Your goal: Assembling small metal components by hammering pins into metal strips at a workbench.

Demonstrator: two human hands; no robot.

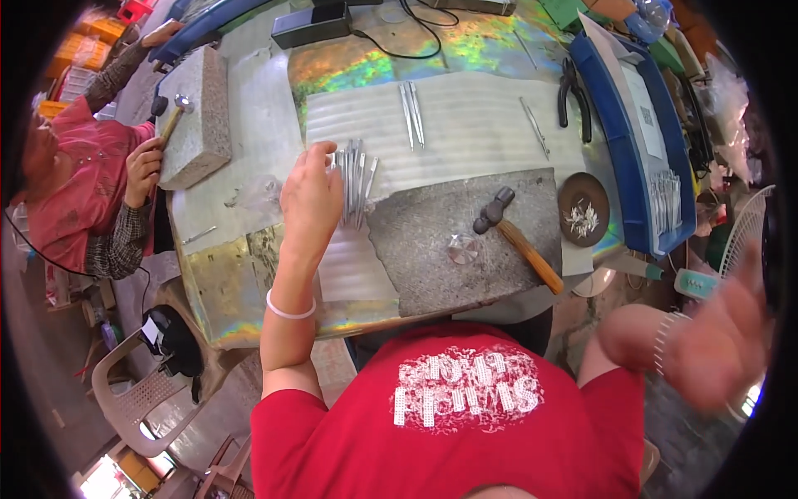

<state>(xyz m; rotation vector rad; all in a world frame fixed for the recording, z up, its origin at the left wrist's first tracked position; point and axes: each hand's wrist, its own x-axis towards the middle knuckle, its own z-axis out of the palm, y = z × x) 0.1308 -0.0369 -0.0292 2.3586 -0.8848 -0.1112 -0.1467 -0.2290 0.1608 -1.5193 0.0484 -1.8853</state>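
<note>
My left hand (310, 193) is over the worktable, at the left edge of a bundle of slim silvery metal rods (357, 179), like punches. Its fingers are curled in, and whatever they hold is hidden. Raised off the table at the far right, my right hand (721, 341) is smeared by motion. A hammer (517, 237) with a wooden handle lies on a grey stone slab (416, 274). Beside its head sits a small round, shiny, clear or metallic piece (462, 249). Two more rods (411, 115) lie together on the white sheet, farther off.
A brown round dish (583, 209) holds small pale pieces. Black-handled pliers (573, 100) and a blue tray (600, 91) are at the right. Leftward, a co-worker's hand (143, 170) grips a hammer at a pale stone block (199, 116). A dark box (312, 25) stands at the back.
</note>
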